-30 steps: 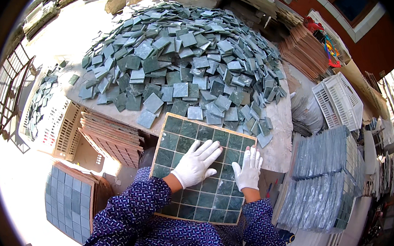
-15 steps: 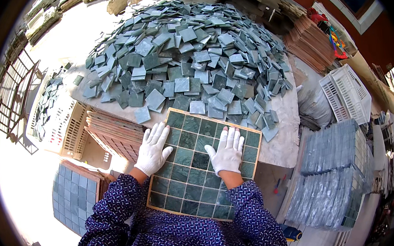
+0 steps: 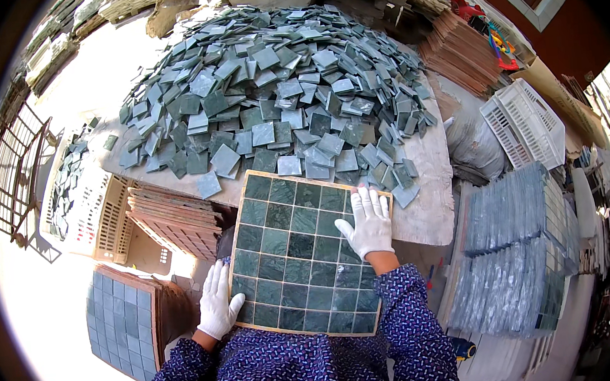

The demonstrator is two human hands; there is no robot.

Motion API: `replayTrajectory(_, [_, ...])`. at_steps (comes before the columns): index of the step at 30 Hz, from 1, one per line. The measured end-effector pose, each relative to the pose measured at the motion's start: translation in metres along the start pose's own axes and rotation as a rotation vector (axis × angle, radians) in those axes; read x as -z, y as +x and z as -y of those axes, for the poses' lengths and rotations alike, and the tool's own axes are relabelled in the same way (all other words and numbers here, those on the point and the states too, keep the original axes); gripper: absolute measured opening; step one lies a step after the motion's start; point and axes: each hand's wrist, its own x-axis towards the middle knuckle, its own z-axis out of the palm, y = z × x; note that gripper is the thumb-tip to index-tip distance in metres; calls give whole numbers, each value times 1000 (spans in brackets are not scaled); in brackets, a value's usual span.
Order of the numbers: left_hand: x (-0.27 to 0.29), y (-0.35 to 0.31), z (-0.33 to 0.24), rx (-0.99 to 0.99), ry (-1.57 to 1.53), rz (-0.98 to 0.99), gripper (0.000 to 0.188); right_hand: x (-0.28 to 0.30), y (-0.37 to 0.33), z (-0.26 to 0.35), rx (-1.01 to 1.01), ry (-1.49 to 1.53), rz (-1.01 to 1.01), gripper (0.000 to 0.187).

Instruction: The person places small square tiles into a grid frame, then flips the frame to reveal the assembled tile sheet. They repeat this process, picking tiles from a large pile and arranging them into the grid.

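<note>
A wooden-edged tray of square green stone tiles (image 3: 291, 245) lies in front of me, tilted slightly, with its lower edge against my patterned clothing. My left hand (image 3: 218, 302), in a white glove, is beside the tray's lower left edge. Its fingers are stretched out and its thumb reaches the tray's rim. My right hand (image 3: 369, 227), also gloved in white, lies on the upper right tiles with fingers extended toward the far right corner. Neither hand grips anything.
Beyond the tray, a big heap of loose green tiles (image 3: 266, 57) covers a pale tabletop (image 3: 428, 209). Stacked wooden trays (image 3: 174, 215) stand at left, beside a cream crate (image 3: 113, 213) and a tile-filled tray (image 3: 120, 316). Plastic-wrapped tile sheets (image 3: 504, 261) and a white crate (image 3: 525, 123) are at right.
My left hand has slid down along the tray's left edge from the upper part. My right hand has moved outward toward the upper right corner. The tray looks turned slightly straighter.
</note>
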Motion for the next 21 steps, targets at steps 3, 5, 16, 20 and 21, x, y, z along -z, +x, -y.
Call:
replayTrajectory(3, [-3,2,1,-5,-70,-18,68,7,-48,-14,-50,-37,13,80])
replayTrajectory(5, [-5,0,5,-2,-109,-31,65,13,-76,16,15,-40,62,85])
replayTrajectory(16, [-12,-6,43,247,-1297,-181,52,-14,-46,253,492,393,245,86])
replayTrajectory(20, [-15,-17,51,268,-1130,-202,51,-13,-83,216,640,397,288,79])
replayTrajectory(21, [-15,-24,52,300,-1112,-195,55,-1,-85,186,591,335,241,77])
